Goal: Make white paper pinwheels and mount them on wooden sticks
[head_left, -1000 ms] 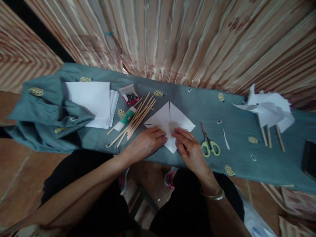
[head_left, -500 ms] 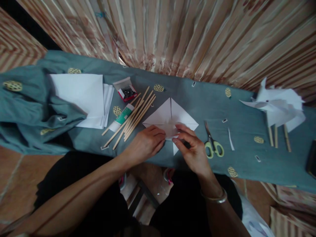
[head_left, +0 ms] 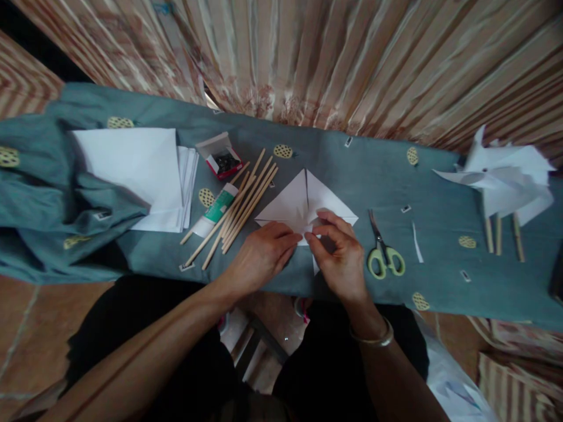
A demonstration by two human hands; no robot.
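Observation:
A white square of paper [head_left: 288, 200] with slits cut in from its corners lies in front of me, turned with one corner pointing away. My left hand [head_left: 268, 249] rests on its near left side, fingers bent together on a folded-in part by the centre. At the near right side, thumb and forefinger of my right hand [head_left: 341, 252] pinch a piece of the same paper close to the middle. Both sets of fingertips almost meet and partly hide the folds there. Green-handled scissors [head_left: 380, 249] lie just right of my right hand.
Wooden sticks [head_left: 246, 205] and a glue stick [head_left: 215, 210] lie left of the paper. Behind them stands an open box of dark pins [head_left: 226, 163]. A paper stack [head_left: 132, 170] is farther left. Finished paper pinwheels [head_left: 505, 176] lie far right, beyond a paper strip [head_left: 417, 243].
My right hand's fingertips have come inward to the paper's centre, and the raised flap there now sits lower between both hands. The view has shifted slightly.

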